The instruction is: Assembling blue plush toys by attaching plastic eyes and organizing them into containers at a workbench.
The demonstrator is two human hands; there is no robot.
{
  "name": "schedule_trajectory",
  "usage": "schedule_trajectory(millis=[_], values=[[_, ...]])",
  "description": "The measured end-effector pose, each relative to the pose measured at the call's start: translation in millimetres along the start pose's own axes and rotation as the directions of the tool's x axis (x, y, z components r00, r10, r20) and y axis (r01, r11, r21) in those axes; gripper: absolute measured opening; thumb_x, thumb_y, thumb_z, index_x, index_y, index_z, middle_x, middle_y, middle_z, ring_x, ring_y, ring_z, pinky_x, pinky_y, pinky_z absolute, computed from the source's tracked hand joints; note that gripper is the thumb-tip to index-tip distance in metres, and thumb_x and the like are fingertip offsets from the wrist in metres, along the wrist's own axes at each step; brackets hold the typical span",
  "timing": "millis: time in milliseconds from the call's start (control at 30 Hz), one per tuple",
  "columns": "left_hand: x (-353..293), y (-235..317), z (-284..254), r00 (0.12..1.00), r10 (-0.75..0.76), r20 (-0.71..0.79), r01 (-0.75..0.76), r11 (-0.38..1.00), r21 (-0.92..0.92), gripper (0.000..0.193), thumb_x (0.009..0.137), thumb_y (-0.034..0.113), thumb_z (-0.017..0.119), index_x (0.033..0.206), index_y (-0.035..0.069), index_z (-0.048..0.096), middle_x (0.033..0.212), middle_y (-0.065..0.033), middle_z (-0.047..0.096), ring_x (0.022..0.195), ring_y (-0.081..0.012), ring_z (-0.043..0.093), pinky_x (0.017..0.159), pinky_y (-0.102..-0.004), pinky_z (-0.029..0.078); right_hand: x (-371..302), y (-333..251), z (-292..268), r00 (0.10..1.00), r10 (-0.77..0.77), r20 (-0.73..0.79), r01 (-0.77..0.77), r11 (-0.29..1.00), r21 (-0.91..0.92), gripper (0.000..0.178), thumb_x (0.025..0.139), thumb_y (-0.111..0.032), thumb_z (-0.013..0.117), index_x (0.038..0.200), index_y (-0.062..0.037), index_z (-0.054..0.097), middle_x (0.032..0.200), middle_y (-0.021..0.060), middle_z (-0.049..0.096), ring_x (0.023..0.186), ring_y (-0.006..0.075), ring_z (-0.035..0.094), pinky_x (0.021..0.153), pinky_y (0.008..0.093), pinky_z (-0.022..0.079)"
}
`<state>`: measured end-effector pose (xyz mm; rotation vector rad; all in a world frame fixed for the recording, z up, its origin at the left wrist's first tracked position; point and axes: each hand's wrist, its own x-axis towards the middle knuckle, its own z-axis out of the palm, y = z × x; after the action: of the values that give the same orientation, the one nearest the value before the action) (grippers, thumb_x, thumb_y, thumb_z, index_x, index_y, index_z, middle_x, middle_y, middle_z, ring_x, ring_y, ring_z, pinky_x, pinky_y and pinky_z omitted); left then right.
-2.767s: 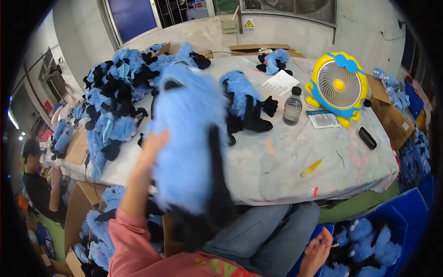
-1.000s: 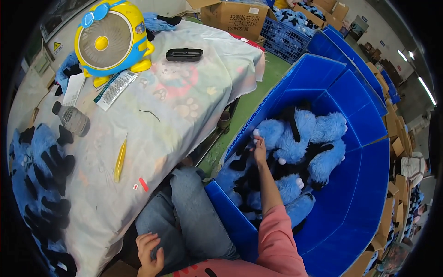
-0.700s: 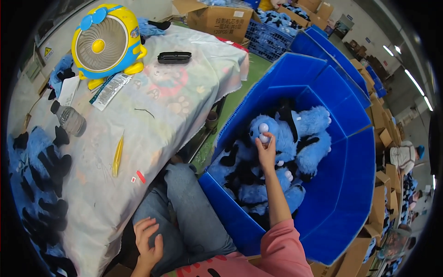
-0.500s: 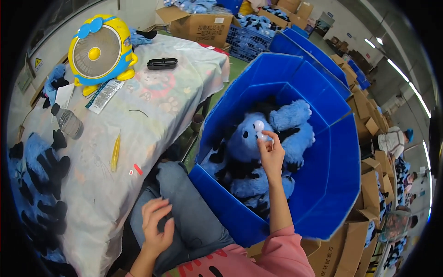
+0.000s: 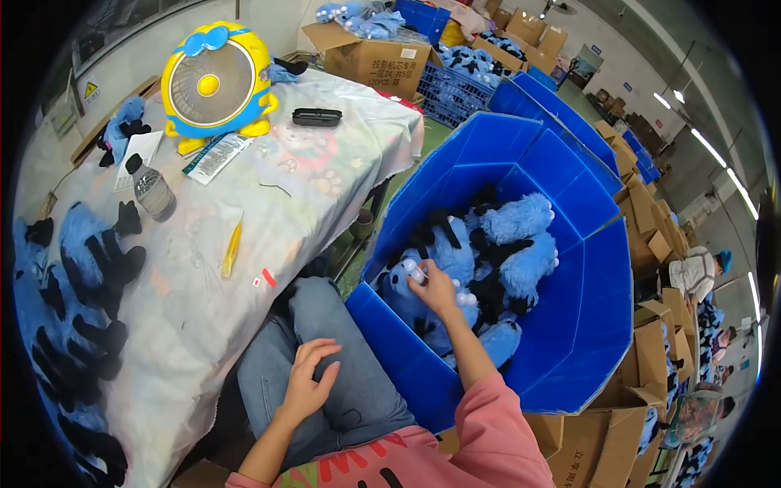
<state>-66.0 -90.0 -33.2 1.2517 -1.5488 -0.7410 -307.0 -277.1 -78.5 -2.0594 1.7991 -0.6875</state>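
My right hand [image 5: 437,290] reaches into a large blue bin [image 5: 582,297], its thumb and fingers closed on the white rounded part at the front of a blue-and-black plush toy [image 5: 396,284]. This toy lies at the bin's left, near side. Several more fluffy blue plush toys [image 5: 521,268] with black parts and small white tips are heaped beside it, partly covering one another. My left hand [image 5: 311,382] hangs above my lap, palm inward, with its fingers apart and nothing in them.
On the cloth-covered table [image 5: 301,215] at left stand a yellow-and-blue fan [image 5: 213,81] and a bottle [image 5: 151,191]. A black case [image 5: 317,117], a yellow cutter [image 5: 233,250] and more plush toys [image 5: 85,268] lie there. Cardboard boxes [image 5: 598,443] flank the bin at right.
My right hand has moved left and nearer inside the bin, drawing the plush toy along and uncovering others behind. My left hand stays over my lap. The view has shifted slightly.
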Motion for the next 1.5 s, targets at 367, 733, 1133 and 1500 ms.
schedule_trajectory(millis=[367, 733, 1133, 1500], values=[[78.5, 94.2, -15.3, 0.924, 0.375, -0.073, -0.365, 0.923, 0.119, 0.079, 0.056, 0.021, 0.077, 0.124, 0.004, 0.041, 0.125, -0.0147, 0.044, 0.115, -0.0307, 0.040, 0.097, -0.0392, 0.032, -68.7, -132.1, -177.3, 0.632, -0.682, -0.370, 0.775, 0.564, 0.284, 0.039, 0.056, -0.016, 0.073, 0.092, -0.0030, 0.062, 0.081, 0.0063, 0.060, 0.061, 0.0147, 0.052, 0.056, 0.0231, 0.042], [-36.7, 37.9, -77.6, 0.991, -0.117, 0.064, 0.124, 0.986, -0.113, 0.106, 0.043, 0.028, 0.084, 0.131, 0.001, 0.032, 0.133, -0.0151, 0.036, 0.119, -0.0317, 0.037, 0.100, -0.0401, 0.028, -98.4, -190.7, -95.0, 0.756, -0.649, 0.083, 0.237, 0.391, 0.889, 0.043, 0.062, -0.015, 0.073, 0.100, -0.0014, 0.059, 0.078, 0.0037, 0.052, 0.061, 0.0088, 0.041, 0.056, 0.0178, 0.032], [-96.0, -8.7, -84.6, 0.905, -0.304, -0.299, 0.204, 0.924, -0.323, 0.081, 0.054, 0.018, 0.078, 0.124, 0.002, 0.042, 0.113, -0.0098, 0.054, 0.103, -0.0214, 0.051, 0.094, -0.0328, 0.037, -145.7, -217.0, -25.2, 0.708, -0.470, 0.527, -0.466, 0.249, 0.849, 0.049, 0.065, 0.002, 0.070, 0.111, -0.0065, 0.056, 0.078, 0.0004, 0.048, 0.053, 0.0042, 0.032, 0.045, 0.0146, 0.026], [-71.4, 20.0, -74.0, 0.732, -0.624, -0.273, 0.248, 0.618, -0.746, 0.039, 0.075, 0.007, 0.057, 0.114, 0.003, 0.051, 0.099, -0.0075, 0.060, 0.096, -0.0171, 0.053, 0.090, -0.0299, 0.040, -156.4, -219.3, -12.9, 0.664, -0.747, 0.028, 0.436, 0.417, 0.798, 0.029, 0.064, -0.004, 0.071, 0.091, -0.0137, 0.069, 0.079, -0.0010, 0.043, 0.050, 0.0049, 0.032, 0.043, 0.0147, 0.027]])
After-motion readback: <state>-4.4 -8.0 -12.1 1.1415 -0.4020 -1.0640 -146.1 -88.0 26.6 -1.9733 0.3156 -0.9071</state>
